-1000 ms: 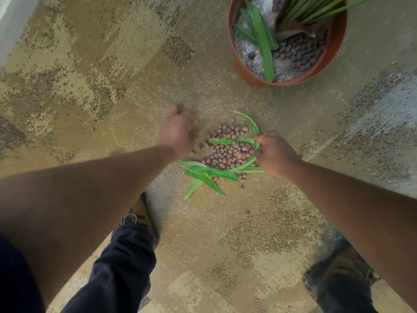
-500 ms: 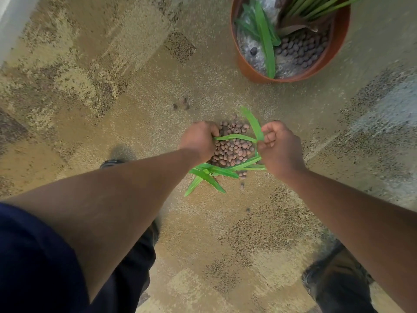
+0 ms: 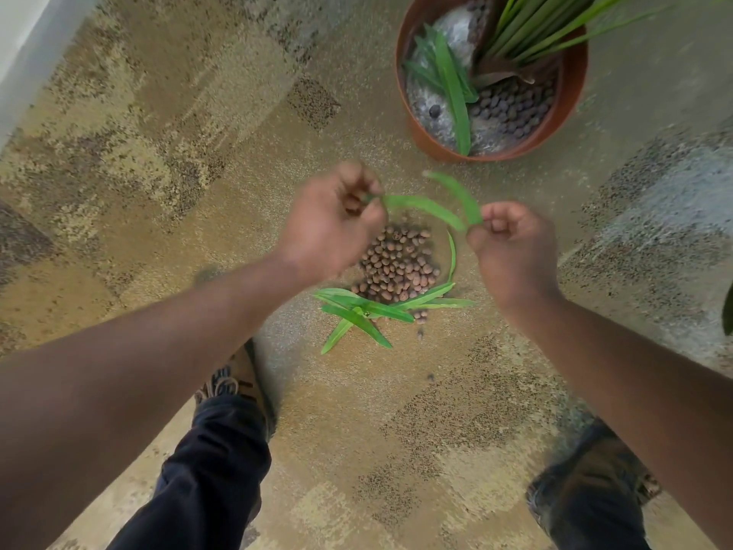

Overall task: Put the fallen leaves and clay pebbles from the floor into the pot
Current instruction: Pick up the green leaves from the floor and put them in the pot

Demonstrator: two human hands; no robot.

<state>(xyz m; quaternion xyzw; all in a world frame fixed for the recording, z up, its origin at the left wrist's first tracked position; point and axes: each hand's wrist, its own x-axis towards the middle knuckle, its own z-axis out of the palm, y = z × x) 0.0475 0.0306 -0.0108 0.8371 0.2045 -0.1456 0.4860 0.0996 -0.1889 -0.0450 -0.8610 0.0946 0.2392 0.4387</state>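
Note:
A heap of brown clay pebbles (image 3: 400, 265) lies on the carpet between my hands. Several green leaves (image 3: 367, 311) lie fanned at its near edge, and one thin leaf (image 3: 451, 256) curves along its right side. My left hand (image 3: 333, 220) is raised above the heap, pinching one end of a long green leaf (image 3: 424, 206). My right hand (image 3: 511, 244) pinches another green leaf (image 3: 456, 192) that points up toward the pot. The terracotta pot (image 3: 571, 89) stands at the far right, holding a plant, dark pebbles and some leaves.
Patterned beige carpet (image 3: 158, 152) covers the floor. My two shoes and dark trouser legs (image 3: 214, 462) are below the heap. A pale wall edge (image 3: 23, 45) runs along the far left. A few stray pebbles (image 3: 421, 332) lie just below the leaves.
Both hands have risen off the heap and moved apart, each lifting a leaf toward the pot. The view has shifted slightly.

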